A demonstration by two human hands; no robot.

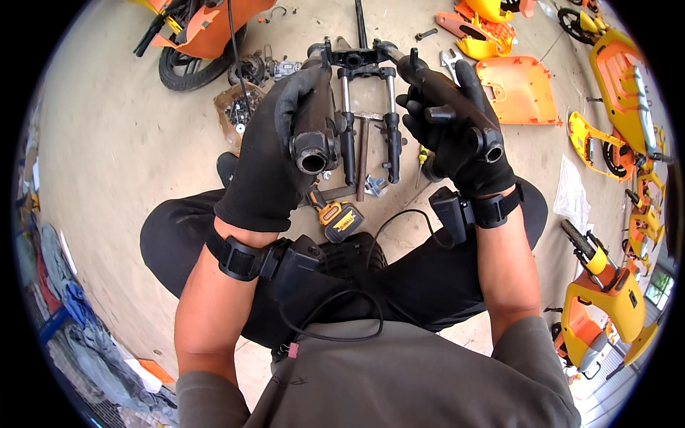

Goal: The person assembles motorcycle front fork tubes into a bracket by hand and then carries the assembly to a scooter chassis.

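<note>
Left hand (275, 153), right hand (457, 128) grip handlebar ends (314, 139); fork (367, 107) between.

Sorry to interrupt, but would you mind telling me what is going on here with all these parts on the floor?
A person sits on the concrete floor in black gloves. The left hand is wrapped around the left handlebar end and the right hand around the right handlebar end of a black front fork assembly. A hammer lies under the fork legs, a yellow power tool near the knees, and orange body panels lie around.
</note>
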